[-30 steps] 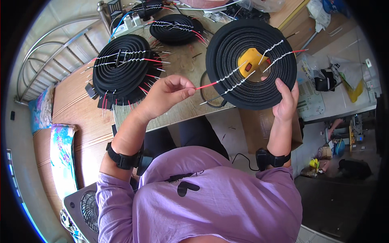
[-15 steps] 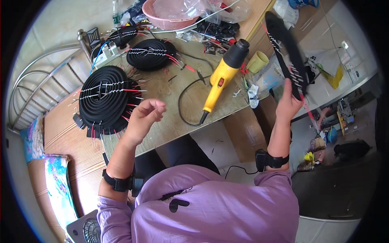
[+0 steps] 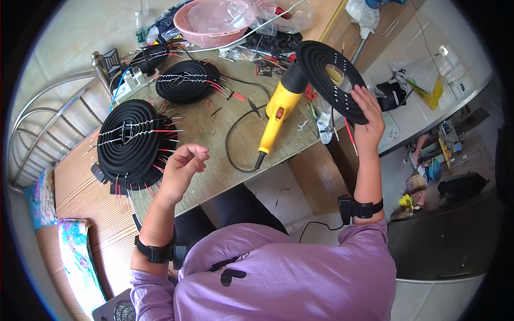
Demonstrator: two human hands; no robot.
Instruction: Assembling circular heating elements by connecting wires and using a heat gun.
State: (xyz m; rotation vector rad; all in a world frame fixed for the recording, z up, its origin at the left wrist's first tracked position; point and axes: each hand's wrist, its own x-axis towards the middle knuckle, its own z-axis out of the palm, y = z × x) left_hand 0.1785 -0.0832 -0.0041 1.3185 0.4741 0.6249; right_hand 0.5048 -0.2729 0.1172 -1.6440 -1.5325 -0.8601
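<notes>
In my raised right hand [image 3: 369, 115] is a black coil [image 3: 317, 80], a flat spiral of strip with a hole in its middle and rows of whitish marks. Red and white wire ends dangle below it. The hand grips its lower right edge. Behind the coil, a yellow and black heat gun [image 3: 279, 104] lies on the table, its nozzle end partly covered. My left hand [image 3: 181, 170] hovers over the front table edge, fingers curled toward the thumb, nothing visible in them. Left of it rests a stack of larger coils [image 3: 120, 158] tied with twisted wires.
Two more coils, a middle one [image 3: 184, 92] and a smaller one [image 3: 150, 58], lie farther back on the table [image 3: 214, 134]. A power strip [image 3: 128, 83] sits beside them. A pink basket [image 3: 211, 40] with plastic bags stands behind. A cardboard box [image 3: 318, 174] is below the table's right.
My right hand has brought the coil left and lower, over the heat gun's nozzle end, and turned its flat face into view. My left hand has moved slightly down.
</notes>
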